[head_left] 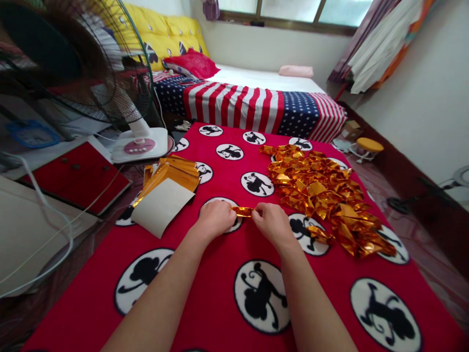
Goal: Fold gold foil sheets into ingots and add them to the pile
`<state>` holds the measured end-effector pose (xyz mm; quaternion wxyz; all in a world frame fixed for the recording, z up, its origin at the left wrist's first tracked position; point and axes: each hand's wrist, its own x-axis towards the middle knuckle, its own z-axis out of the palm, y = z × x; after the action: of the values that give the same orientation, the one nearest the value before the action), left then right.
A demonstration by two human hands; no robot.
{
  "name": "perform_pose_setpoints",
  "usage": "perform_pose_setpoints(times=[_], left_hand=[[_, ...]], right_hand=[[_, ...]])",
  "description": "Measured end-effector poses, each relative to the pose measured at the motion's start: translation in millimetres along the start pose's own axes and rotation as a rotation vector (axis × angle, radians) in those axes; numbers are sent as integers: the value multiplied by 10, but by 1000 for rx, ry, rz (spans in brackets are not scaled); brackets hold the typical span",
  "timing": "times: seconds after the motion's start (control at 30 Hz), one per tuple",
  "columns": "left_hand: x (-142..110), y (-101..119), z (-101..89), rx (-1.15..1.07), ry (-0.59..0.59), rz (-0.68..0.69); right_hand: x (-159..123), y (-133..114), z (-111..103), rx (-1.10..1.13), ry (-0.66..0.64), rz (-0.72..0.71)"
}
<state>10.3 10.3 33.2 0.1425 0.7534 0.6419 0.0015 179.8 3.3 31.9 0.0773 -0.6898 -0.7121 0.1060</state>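
Between my two hands stretches a narrow folded piece of shiny gold foil paper (243, 211), just over the red cloth. My left hand (217, 217) pinches its left end, and my right hand (271, 222) grips the right end. Both hands are closed, with the fingertips partly hidden behind the knuckles. Left of my left hand lies a stack of flat gold foil sheets (174, 173), with a pale sheet (163, 208) face up at its front. To the right of my right hand spreads a heap of folded gold foil pieces (318, 188). One loose folded piece (319, 234) sits nearer me.
A red cloth (205, 313) with monkey prints covers the table. At the left stands a fan (141, 139) with blurred blades, beside a red panel (76, 173) and white cables. Behind the table is a bed (242, 105); a yellow-topped stool (369, 144) stands at the right.
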Motion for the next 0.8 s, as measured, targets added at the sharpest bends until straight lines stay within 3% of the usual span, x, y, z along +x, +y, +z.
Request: perform_pose_setpoints(times=[0.2, 0.43, 0.8], left_hand=[[-38, -26, 12, -12, 2, 48], [-46, -60, 18, -73, -6, 109], [-9, -112, 58, -121, -28, 213]], right_hand=[[-25, -51, -57, -78, -10, -7], [-46, -23, -75, -65, -13, -64], [-42, -18, -60, -34, -42, -42]])
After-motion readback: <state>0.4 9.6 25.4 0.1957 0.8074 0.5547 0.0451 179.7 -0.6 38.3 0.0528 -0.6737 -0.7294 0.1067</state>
